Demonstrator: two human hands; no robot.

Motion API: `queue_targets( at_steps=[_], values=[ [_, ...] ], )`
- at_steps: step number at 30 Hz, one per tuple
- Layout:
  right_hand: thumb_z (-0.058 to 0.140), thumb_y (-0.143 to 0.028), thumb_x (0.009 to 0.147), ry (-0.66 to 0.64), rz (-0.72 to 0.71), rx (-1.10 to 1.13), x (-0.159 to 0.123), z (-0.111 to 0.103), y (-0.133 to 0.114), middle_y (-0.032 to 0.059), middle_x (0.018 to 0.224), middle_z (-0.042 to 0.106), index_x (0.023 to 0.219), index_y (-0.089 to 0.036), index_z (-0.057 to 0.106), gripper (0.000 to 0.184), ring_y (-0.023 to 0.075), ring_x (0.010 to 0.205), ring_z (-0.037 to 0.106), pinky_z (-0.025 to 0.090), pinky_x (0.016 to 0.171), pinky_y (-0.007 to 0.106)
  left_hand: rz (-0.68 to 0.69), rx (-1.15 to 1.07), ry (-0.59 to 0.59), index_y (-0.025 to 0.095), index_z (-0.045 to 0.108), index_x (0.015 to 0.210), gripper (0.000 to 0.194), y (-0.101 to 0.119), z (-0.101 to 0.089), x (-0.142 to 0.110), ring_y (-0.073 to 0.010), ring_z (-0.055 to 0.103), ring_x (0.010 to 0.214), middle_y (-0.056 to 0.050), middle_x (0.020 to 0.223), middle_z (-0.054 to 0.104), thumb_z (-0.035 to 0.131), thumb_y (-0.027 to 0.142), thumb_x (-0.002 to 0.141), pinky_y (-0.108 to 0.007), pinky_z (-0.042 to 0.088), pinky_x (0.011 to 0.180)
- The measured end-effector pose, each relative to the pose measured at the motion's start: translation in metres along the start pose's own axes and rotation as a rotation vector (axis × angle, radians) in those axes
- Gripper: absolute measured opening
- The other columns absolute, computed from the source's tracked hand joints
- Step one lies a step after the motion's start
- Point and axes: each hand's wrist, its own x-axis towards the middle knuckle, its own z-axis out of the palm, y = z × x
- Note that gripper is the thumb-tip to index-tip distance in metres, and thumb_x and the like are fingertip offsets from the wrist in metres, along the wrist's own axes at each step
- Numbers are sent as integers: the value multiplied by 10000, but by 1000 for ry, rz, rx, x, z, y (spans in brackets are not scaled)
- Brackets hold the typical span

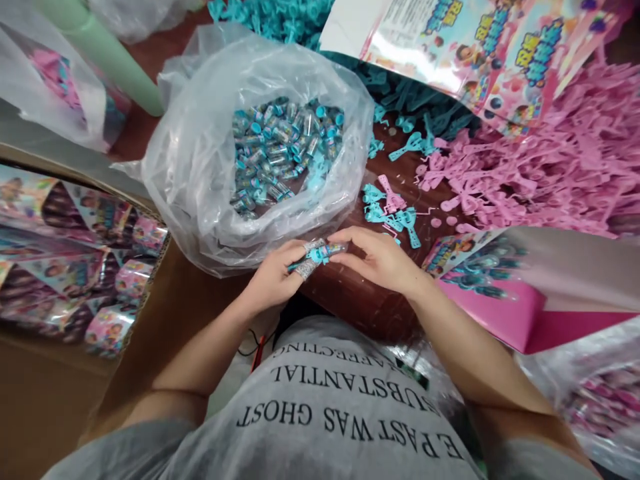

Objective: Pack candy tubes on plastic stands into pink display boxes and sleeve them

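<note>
Just in front of my body, my left hand (276, 275) pinches a turquoise plastic piece (316, 254) between thumb and finger, both wrapped in silvery tape. My right hand (376, 259) has its thumb and fingertips closed on the clear end of a small tube (336, 249), which meets the turquoise piece. Whether the two are joined I cannot tell. Beyond the hands lies a clear plastic bag (195, 167), opened wide, with many small clear bottles (280, 150) with turquoise caps inside. A few loose turquoise and pink plastic pieces (393, 203) rest to the right of the bag.
A pink plastic heap (540, 173) fills the right side; a turquoise heap (270, 17) lies behind the bag. Printed pouches (450, 47) overlap the heaps. A pink box (490, 310) holds filled tubes at right. At left stands a carton (150, 293) with packed printed bags (80, 247).
</note>
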Motion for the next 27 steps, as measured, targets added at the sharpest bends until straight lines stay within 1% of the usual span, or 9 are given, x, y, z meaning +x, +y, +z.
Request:
queue_targets(
  at_steps=[3, 8, 11, 15, 17, 20, 23, 25, 27],
  values=[
    [623, -381, 1056, -18, -48, -20, 1, -5, -5, 45, 1155, 778, 1228, -247, 686, 227, 182, 1040, 744, 611, 922, 334, 23, 32, 5, 214, 773, 993, 208, 2, 3, 2, -183, 714, 884, -44, 977, 775, 566, 198, 973, -295, 568, 812],
    [504, -347, 1102, -78, -98, -243, 2, -7, -17, 61, 1224, 772, 1248, -246, 708, 270, 200, 1113, 734, 600, 977, 357, 83, 300, 85, 213, 798, 1047, 274, 5, 6, -4, -211, 752, 1022, -71, 1148, 794, 540, 178, 962, -305, 602, 862],
    [518, -419, 1092, -57, 12, -241, 4, 2, -20, 71, 1124, 793, 1191, -224, 722, 300, 210, 1006, 748, 593, 885, 348, 110, 434, 151, 219, 801, 1083, 304, 7, 7, -8, -217, 757, 1032, -67, 1173, 794, 534, 164, 948, -307, 623, 856],
    [416, -601, 1095, -101, 267, 9, 16, 10, -20, 8, 679, 715, 793, -201, 684, 569, 146, 637, 678, 496, 641, 276, 178, 484, 230, 205, 773, 1197, 356, 8, 6, -13, -227, 753, 1078, -86, 1212, 785, 536, 129, 943, -338, 626, 932],
    [337, -638, 1101, -77, 302, 68, 28, 7, -20, 5, 658, 693, 825, -201, 705, 635, 142, 608, 654, 474, 620, 277, 145, 476, 255, 194, 770, 1177, 314, 8, 0, -16, -235, 747, 1089, -101, 1216, 777, 554, 146, 955, -343, 620, 934],
    [407, -626, 1086, 17, 156, 54, 51, -1, -20, 58, 1032, 775, 1227, -209, 712, 535, 166, 773, 696, 523, 711, 305, 7, 410, 308, 200, 773, 1050, 225, 7, -15, -24, -225, 740, 1024, -88, 1125, 782, 568, 167, 964, -325, 609, 879],
    [595, -512, 1041, -146, -97, 22, 72, 1, -26, 92, 1384, 681, 1399, -238, 620, 452, 200, 1048, 700, 545, 855, 328, -84, 329, 334, 215, 775, 1002, 208, 6, -29, -35, -199, 728, 916, -54, 1007, 781, 575, 172, 959, -296, 593, 823],
    [590, -420, 1055, -267, -155, -48, 85, 10, -32, 70, 1324, 710, 1315, -249, 661, 319, 207, 1111, 684, 526, 884, 329, -103, 340, 368, 231, 787, 1052, 222, 5, -33, -43, -202, 734, 936, -51, 1036, 789, 588, 195, 960, -298, 596, 848],
    [543, -440, 1081, -313, -81, -161, 98, 21, -38, 44, 1080, 768, 1112, -248, 727, 268, 208, 1003, 697, 496, 813, 320, -102, 406, 430, 247, 792, 1105, 244, 2, -34, -51, -210, 741, 986, -55, 1098, 795, 597, 219, 961, -306, 601, 892]
  ],
)
